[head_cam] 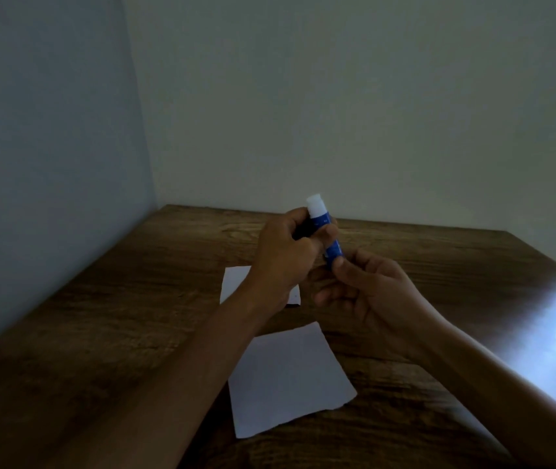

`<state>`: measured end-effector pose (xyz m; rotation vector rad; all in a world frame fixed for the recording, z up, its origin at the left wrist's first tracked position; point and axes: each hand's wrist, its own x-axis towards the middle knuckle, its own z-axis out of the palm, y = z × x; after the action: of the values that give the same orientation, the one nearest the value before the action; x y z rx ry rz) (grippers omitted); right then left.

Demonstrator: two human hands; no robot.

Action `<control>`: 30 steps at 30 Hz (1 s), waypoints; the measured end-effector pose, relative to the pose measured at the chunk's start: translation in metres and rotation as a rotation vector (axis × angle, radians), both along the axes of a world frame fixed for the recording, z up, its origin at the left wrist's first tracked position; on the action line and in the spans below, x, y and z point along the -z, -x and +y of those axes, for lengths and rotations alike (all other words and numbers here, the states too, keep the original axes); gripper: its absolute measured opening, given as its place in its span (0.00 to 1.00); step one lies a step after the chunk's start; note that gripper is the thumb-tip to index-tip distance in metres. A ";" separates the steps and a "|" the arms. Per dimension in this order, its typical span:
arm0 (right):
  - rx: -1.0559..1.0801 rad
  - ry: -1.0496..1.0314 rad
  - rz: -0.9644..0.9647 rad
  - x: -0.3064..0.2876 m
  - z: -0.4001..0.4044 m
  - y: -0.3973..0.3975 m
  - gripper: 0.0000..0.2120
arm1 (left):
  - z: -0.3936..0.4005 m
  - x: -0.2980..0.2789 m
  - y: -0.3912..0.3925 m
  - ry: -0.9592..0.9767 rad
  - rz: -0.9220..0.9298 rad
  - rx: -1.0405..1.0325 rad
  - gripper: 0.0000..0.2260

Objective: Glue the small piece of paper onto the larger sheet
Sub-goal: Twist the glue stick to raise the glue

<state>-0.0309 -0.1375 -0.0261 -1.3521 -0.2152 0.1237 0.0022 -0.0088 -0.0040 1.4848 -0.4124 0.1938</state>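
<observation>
- Holding glue stick (pixel 324 231) upright: left hand (pixel 285 255) curled round upper barrel, right hand (pixel 371 292) pinching base; white tip exposed.
- Small paper (pixel 232 282) and larger sheet (pixel 286 377) lie apart on counter (pixel 100 316).
- Judgement: no glue applied yet; gluing, pressing remain.

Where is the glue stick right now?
In the head view the glue stick is held up at centre, above the table, between the left hand and right hand, over the smaller paper.
</observation>
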 end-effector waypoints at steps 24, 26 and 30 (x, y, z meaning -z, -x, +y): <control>-0.024 -0.065 0.002 0.000 0.000 -0.001 0.18 | 0.000 -0.003 0.002 0.009 0.059 -0.016 0.04; -0.013 -0.050 -0.002 0.000 -0.001 -0.001 0.14 | 0.000 -0.003 0.003 0.007 0.051 -0.014 0.03; -0.037 -0.043 0.012 0.000 -0.001 -0.001 0.14 | 0.000 -0.003 0.002 0.029 0.063 -0.013 0.03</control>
<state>-0.0304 -0.1389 -0.0263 -1.3044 -0.2318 0.1576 0.0001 -0.0093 -0.0011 1.4618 -0.3478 0.1618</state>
